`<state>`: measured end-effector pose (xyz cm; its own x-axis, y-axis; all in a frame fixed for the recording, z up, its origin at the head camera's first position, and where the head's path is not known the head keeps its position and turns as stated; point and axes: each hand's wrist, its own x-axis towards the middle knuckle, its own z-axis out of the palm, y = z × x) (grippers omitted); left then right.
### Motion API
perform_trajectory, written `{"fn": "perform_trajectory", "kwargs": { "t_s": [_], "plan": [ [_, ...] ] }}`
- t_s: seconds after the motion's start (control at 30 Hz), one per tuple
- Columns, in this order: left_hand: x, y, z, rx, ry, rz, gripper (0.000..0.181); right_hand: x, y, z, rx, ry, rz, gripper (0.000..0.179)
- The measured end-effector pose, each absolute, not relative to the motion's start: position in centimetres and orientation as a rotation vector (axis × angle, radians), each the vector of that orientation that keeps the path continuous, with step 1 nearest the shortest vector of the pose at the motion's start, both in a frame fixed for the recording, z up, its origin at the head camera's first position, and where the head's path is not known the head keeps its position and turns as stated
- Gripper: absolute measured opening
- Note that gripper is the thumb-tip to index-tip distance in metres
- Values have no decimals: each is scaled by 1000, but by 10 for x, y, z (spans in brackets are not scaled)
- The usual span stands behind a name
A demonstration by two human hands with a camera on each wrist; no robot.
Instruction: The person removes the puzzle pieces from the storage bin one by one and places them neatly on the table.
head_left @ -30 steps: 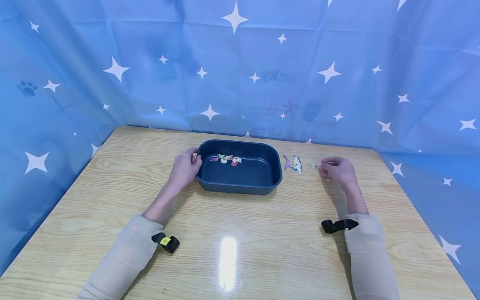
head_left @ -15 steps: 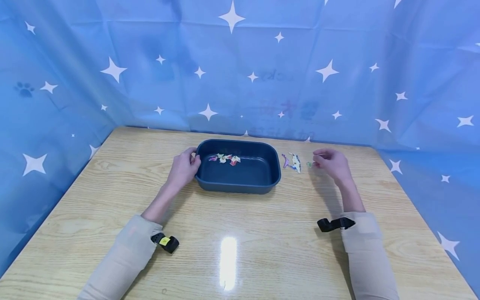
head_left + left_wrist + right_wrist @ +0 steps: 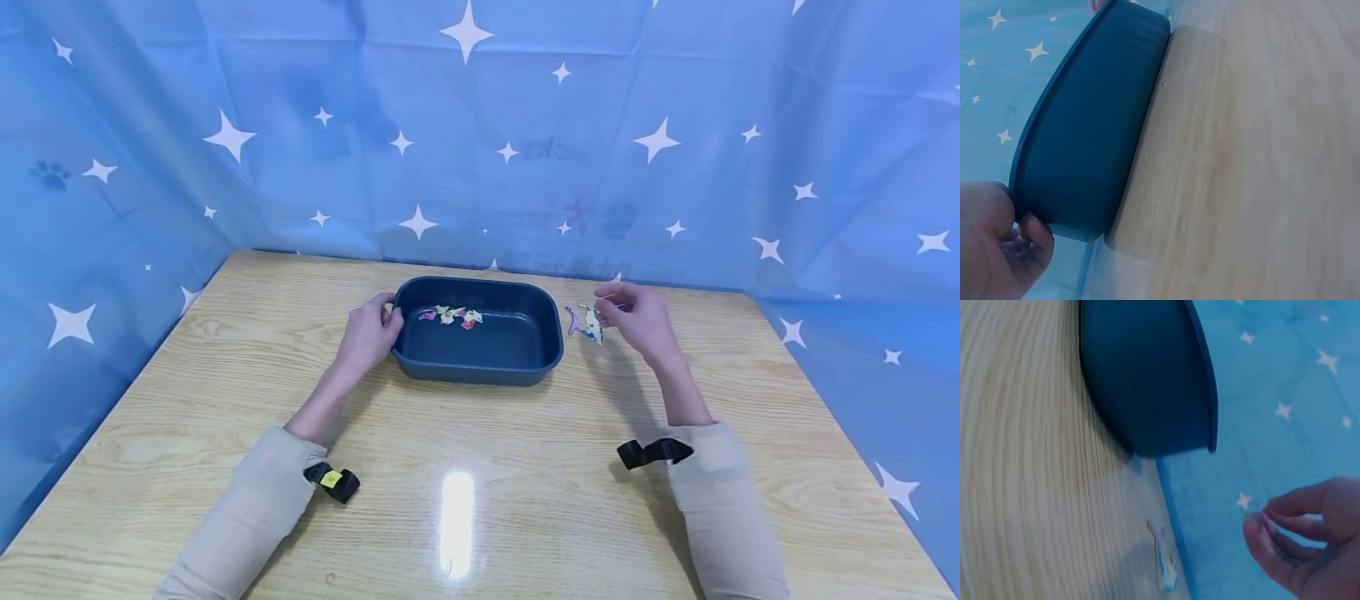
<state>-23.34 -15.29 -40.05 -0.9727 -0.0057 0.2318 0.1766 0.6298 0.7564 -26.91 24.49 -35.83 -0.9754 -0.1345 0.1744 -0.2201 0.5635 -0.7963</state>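
Note:
My left hand (image 3: 367, 333) grips the left rim of a dark blue rectangular tub (image 3: 480, 373), thumb and fingers around the edge; the left wrist view shows this hand (image 3: 997, 240) at the rim too. Inside the tub lie several small colourful flat cut-out pieces (image 3: 453, 317). My right hand (image 3: 637, 321) is raised over the table right of the tub. Its thumb and index fingertips meet, pinching a tiny pinkish piece (image 3: 1265, 520) mostly hidden between them. Below and left of it lie a purple piece (image 3: 573, 322) and a white-and-blue piece (image 3: 592, 327), partly overlapped by the fingertips.
The tub stands toward the back of a wood-grain table (image 3: 525, 467), close to a blue curtain (image 3: 480, 167) with white stars. Each wrist wears a black camera strap. A bright light reflection lies on the front of the table.
The right hand has lifted and moved left toward the tub, from the small pieces at the right to above the white-and-blue one. The left hand and the tub have stayed put.

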Motion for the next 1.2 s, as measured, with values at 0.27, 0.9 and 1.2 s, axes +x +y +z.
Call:
{"fn": "perform_trajectory", "kwargs": {
  "t_s": [0.27,0.9,1.2],
  "plan": [
    [-233,-152,-400,-128,-2636,-1256,36,-270,212,-357,446,-2651,1410,26],
    [-234,-153,-402,-134,-2621,-1271,35,-278,151,-369,507,-2688,1544,26],
    [-234,-152,-402,-139,-2622,-1256,36,-284,131,-375,476,-2765,1457,26]
  ]
}}
